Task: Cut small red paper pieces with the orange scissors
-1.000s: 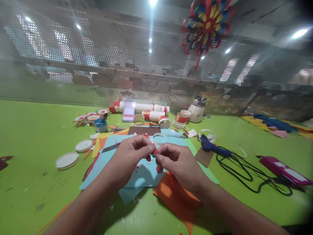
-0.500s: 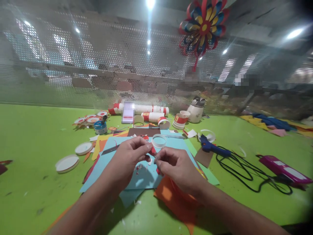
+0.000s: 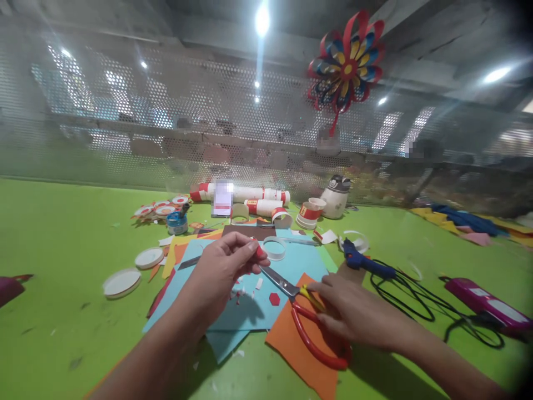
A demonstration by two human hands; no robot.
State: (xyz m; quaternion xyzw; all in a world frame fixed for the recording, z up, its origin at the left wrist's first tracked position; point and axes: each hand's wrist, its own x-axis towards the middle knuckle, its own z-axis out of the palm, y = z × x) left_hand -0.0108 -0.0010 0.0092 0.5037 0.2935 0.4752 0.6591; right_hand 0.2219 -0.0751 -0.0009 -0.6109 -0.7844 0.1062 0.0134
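My left hand (image 3: pixel 233 256) is closed in a pinch over the blue paper sheet (image 3: pixel 306 255), with a small red paper piece (image 3: pixel 260 251) between thumb and fingertips. My right hand (image 3: pixel 347 305) is closed about the handles of a pair of scissors (image 3: pixel 285 284), with yellow and red on the grips. Their blades point up and left, the tip just below my left fingertips. How the right fingers sit in the loops is partly hidden. A red paper hexagon (image 3: pixel 274 299) lies on the blue sheet beside the blades. Orange paper (image 3: pixel 287 339) lies under the handles.
A white ring (image 3: pixel 274 248) and paper scraps lie just beyond my hands. At the right are a blue glue gun (image 3: pixel 366 261), its black cord and a magenta device (image 3: pixel 485 303). Round white lids (image 3: pixel 122 283) lie left; paper tubes (image 3: pixel 266 208) and a white jug (image 3: pixel 335 197) stand behind.
My right hand has moved right, away from my left fingertips, and the scissors have come into clear view. The red hexagon now lies uncovered. My left hand keeps its pinch.
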